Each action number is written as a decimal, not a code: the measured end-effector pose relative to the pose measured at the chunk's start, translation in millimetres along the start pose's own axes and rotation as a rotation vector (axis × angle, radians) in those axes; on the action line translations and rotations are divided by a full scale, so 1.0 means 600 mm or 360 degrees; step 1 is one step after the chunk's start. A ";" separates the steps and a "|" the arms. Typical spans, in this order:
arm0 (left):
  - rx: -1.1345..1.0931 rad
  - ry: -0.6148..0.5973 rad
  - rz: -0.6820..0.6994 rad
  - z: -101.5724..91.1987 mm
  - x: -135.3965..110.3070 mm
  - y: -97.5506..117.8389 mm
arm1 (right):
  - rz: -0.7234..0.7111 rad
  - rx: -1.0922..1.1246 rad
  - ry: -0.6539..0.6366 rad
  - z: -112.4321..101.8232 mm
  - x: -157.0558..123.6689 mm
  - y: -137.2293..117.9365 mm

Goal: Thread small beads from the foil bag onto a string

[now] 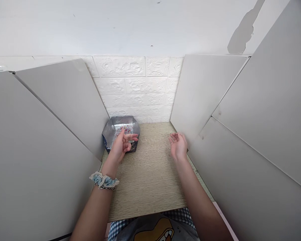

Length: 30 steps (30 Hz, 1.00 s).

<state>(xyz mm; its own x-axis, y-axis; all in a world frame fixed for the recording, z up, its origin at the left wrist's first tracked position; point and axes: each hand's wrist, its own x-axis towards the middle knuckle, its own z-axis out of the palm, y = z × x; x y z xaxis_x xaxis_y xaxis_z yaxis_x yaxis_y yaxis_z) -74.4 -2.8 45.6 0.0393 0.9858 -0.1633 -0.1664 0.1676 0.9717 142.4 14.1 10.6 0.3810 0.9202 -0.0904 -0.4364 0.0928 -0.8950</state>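
Note:
My left hand (122, 144) hovers over the front edge of a shiny octagonal box (112, 129) filled with small coloured beads, at the back left of the wooden desk (150, 180). Its fingers are loosely curled with the index finger and thumb stretched out; whether a bead sits between them is too small to tell. A lace scrunchie (104, 180) is on that wrist. My right hand (178, 144) floats above the desk's right side, palm turned inward, fingers apart and holding nothing.
Grey partition panels (52, 134) (240, 140) close in the narrow desk on both sides. A white brick-pattern wall (135, 90) stands behind it. My checked clothing shows at the front edge of the desk.

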 end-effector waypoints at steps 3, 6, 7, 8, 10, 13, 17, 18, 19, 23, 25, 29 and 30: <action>0.0035 -0.0023 -0.0011 0.002 0.000 0.000 | -0.0282 -0.0604 0.0069 0.009 -0.015 -0.001; 0.0076 -0.0142 -0.0061 0.005 0.000 -0.002 | -0.0781 -0.0999 -0.0121 0.023 -0.038 0.005; 0.0089 -0.0209 -0.0088 0.006 -0.001 -0.003 | -0.0843 -0.1024 -0.0277 0.027 -0.045 0.009; 0.0103 -0.0291 -0.0118 0.008 -0.002 -0.004 | -0.0814 -0.1003 -0.0479 0.032 -0.052 0.013; 0.0129 -0.0484 -0.0184 0.011 -0.005 -0.006 | -0.0560 -0.0828 -0.0930 0.040 -0.061 0.024; 0.0190 -0.0738 -0.0262 0.014 -0.010 -0.009 | -0.0075 -0.0501 -0.1466 0.050 -0.069 0.037; 0.0332 -0.0891 -0.0300 0.014 -0.012 -0.011 | 0.0246 -0.0617 -0.1683 0.053 -0.071 0.038; 0.0368 -0.0895 -0.0311 0.014 -0.012 -0.011 | 0.0260 -0.0701 -0.1637 0.053 -0.069 0.035; 0.0402 -0.0883 -0.0320 0.015 -0.012 -0.010 | 0.0258 -0.0758 -0.1563 0.052 -0.067 0.033; 0.0498 -0.0718 -0.0243 0.018 -0.012 -0.006 | 0.0233 -0.0578 -0.1322 0.045 -0.057 0.024; 0.0499 -0.0611 -0.0160 0.018 -0.013 -0.003 | 0.0261 -0.0405 -0.1274 0.042 -0.053 0.023; 0.0443 -0.0641 -0.0155 0.016 -0.016 -0.003 | 0.0068 -0.0336 -0.1050 0.040 -0.051 0.023; 0.0447 -0.0683 -0.0173 0.015 -0.016 -0.004 | -0.0011 -0.0367 -0.1018 0.040 -0.052 0.022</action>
<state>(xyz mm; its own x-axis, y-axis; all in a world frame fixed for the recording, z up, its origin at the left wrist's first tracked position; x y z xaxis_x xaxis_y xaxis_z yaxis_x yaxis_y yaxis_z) -65.3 -12.8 46.8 0.4518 0.8596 -0.2385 0.1296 0.2013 0.9709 105.0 -4.2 12.2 -0.2049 0.9703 0.1284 -0.2235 0.0813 -0.9713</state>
